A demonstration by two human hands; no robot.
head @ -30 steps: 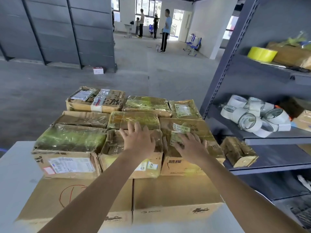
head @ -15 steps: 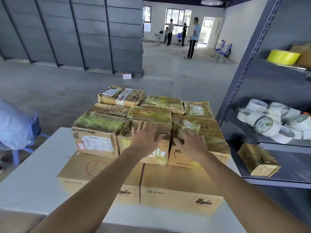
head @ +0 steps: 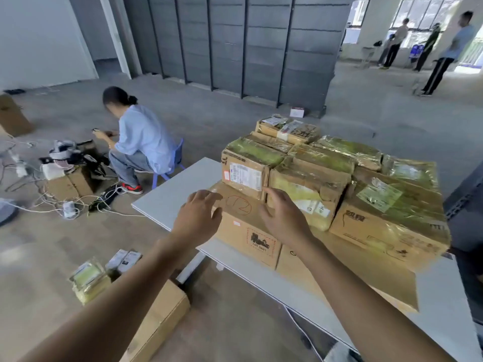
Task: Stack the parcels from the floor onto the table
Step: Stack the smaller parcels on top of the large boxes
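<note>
Several taped cardboard parcels (head: 316, 178) stand stacked on the white table (head: 177, 194), on top of two larger flat cartons (head: 251, 236). My left hand (head: 197, 218) hovers open over the table's near-left corner, in front of the carton marked with a red circle. My right hand (head: 285, 218) hangs open just before the stack, holding nothing. On the floor to the lower left lie a small yellow-taped parcel (head: 87, 279), two small packets (head: 125, 259) and a long cardboard box (head: 162, 314).
A person in a light blue shirt (head: 141, 142) sits on a small stool left of the table, beside a box with gear and tangled cables (head: 65, 202). Dark shelving panels (head: 235, 43) line the back. Several people (head: 441, 48) stand far right.
Both hands have lifted off the top parcels and drawn back toward me. The view has swung left, bringing the seated person and the floor parcels into sight.
</note>
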